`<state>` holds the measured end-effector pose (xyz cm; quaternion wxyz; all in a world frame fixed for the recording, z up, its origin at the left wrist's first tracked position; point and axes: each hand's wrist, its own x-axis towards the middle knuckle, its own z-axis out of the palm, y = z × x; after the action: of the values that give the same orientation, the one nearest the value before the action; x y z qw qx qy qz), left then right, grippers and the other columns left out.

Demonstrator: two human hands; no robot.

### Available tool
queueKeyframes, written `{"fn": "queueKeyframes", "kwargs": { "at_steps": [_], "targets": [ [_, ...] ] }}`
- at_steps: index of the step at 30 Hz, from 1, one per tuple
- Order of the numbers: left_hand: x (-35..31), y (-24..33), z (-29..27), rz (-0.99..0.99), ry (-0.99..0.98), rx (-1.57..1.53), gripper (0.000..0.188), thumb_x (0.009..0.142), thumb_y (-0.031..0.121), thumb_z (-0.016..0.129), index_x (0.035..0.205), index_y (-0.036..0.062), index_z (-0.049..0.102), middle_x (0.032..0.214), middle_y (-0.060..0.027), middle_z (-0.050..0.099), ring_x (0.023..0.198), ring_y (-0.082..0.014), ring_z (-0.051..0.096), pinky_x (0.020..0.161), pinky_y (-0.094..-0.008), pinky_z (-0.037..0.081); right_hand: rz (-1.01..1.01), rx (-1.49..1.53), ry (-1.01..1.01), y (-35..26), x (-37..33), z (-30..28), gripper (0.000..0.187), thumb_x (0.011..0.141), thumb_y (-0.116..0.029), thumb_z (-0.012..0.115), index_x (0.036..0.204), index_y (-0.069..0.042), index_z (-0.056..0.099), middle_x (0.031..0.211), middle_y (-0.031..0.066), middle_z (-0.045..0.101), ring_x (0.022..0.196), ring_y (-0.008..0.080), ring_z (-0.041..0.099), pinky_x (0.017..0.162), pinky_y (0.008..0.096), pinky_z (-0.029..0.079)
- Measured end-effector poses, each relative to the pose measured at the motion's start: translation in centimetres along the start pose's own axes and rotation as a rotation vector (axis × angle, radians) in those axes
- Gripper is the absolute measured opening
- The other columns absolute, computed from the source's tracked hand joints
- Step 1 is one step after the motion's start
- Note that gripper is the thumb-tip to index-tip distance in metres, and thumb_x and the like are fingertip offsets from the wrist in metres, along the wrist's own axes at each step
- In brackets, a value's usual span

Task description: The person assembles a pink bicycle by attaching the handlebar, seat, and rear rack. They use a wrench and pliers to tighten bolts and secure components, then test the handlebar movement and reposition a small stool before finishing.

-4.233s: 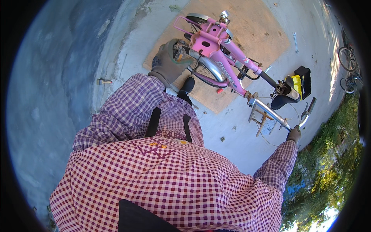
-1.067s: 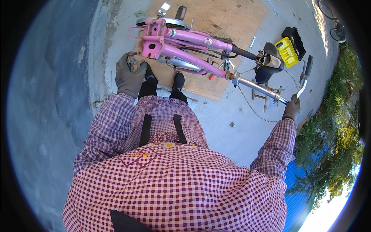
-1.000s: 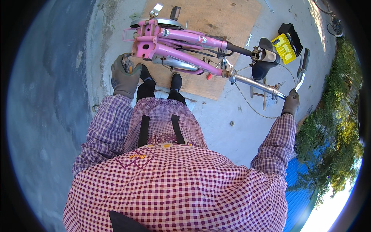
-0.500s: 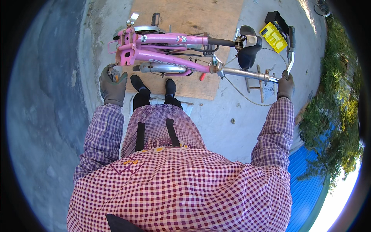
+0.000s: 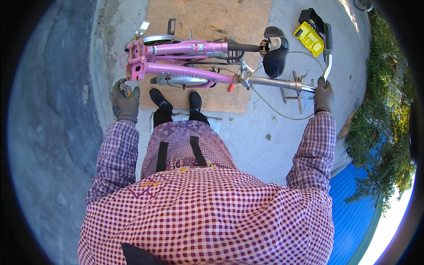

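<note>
A pink folding bicycle (image 5: 190,72), doubled over at its frame hinge, is in front of me. My left hand (image 5: 125,104), in a grey work glove, closes around a small dark part with an orange patch (image 5: 127,92) beside the hinge end of the frame. The fingers partly cover it, so its kind is unclear. My right hand (image 5: 323,97), also gloved, grips the near end of the handlebar (image 5: 327,66), at the right end of the silver stem (image 5: 278,82). The black saddle (image 5: 274,59) sits beyond that stem.
Beneath the bicycle lies a brown wooden board (image 5: 207,17) on concrete. A yellow and black tool case (image 5: 309,39) stands open at the far right. A small red-handled item (image 5: 231,87) and a metal frame (image 5: 292,98) lie nearby. Bushes (image 5: 384,110) border the right side.
The bicycle has shifted slightly left in view, along with both hands. Its hinge end has come a little nearer to me. Both hands keep their grips.
</note>
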<state>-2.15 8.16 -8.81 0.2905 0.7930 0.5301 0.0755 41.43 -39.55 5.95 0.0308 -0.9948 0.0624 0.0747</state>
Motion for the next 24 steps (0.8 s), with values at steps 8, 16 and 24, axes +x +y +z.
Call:
{"fn": "queueKeyframes", "kwargs": {
  "at_steps": [8, 16, 24],
  "targets": [
    [-0.4, 0.4, 0.4, -0.048, -0.022, -0.047, 0.074, 0.076, 0.023, 0.086, 0.139, 0.0037, 0.052, 0.132, -0.0224, 0.055, 0.122, -0.0386, 0.056, 0.105, -0.0475, 0.048, 0.016, 0.035, 0.021, 0.8, 0.4, -0.2, 0.057, 0.102, -0.053, 0.057, 0.125, -0.002, 0.069, 0.093, 0.0125, 0.073, 0.080, 0.0239, 0.067, 0.074, 0.0399, 0.051],
    [0.0, 1.0, 0.5, -0.065, -0.011, 0.052, 0.076, 0.074, 0.026, 0.086, 0.139, 0.0055, 0.052, 0.131, -0.0230, 0.056, 0.120, -0.0400, 0.057, 0.104, -0.0488, 0.048, 0.047, 0.186, 0.004, 0.2, -0.4, -1.1, 0.061, 0.102, -0.052, 0.058, 0.134, 0.000, 0.064, 0.117, 0.0215, 0.073, 0.110, 0.0367, 0.069, 0.096, 0.0439, 0.050],
    [0.7, -0.2, 0.5, -0.093, -0.024, 0.116, 0.075, 0.076, 0.024, 0.085, 0.141, 0.0074, 0.052, 0.133, -0.0215, 0.057, 0.120, -0.0380, 0.059, 0.104, -0.0470, 0.049, -0.051, 0.249, 0.045, -2.1, -2.6, -3.2, 0.067, 0.101, -0.049, 0.062, 0.141, 0.004, 0.058, 0.121, 0.0226, 0.072, 0.111, 0.0323, 0.068, 0.096, 0.0403, 0.051]
  ]
}}
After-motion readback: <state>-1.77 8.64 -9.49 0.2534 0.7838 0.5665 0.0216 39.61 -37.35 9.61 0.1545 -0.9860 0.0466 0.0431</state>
